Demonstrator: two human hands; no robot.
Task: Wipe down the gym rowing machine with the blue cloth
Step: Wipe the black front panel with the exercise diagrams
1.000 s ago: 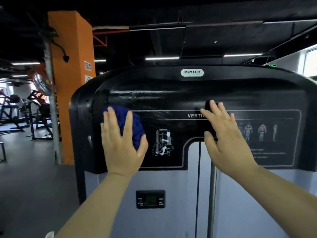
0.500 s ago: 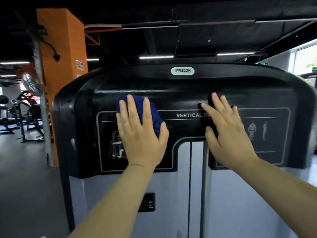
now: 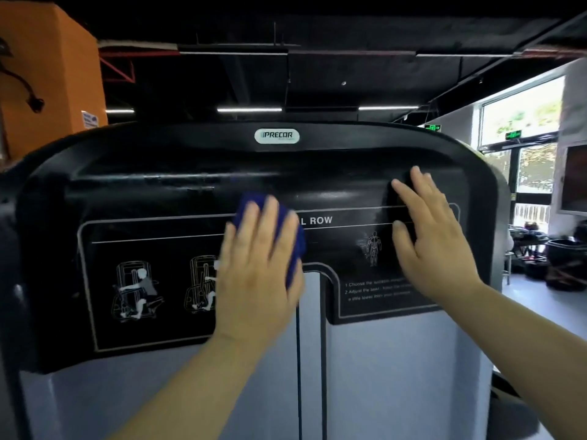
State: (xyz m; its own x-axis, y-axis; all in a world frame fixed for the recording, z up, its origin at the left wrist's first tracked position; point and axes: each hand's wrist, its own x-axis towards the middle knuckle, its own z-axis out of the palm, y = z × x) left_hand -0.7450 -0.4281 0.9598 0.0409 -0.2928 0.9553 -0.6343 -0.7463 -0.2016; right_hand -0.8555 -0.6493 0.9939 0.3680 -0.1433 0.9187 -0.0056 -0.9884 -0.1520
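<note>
Blue cloth [image 3: 293, 249] under seemingly flat left hand [image 3: 257, 274].

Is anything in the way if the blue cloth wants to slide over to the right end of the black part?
Yes. The person's right hand lies flat on the glossy black plastic panel, to the right of the crumpled blue cloth that the left hand presses there. Between cloth and hand only bare panel shows.
</note>
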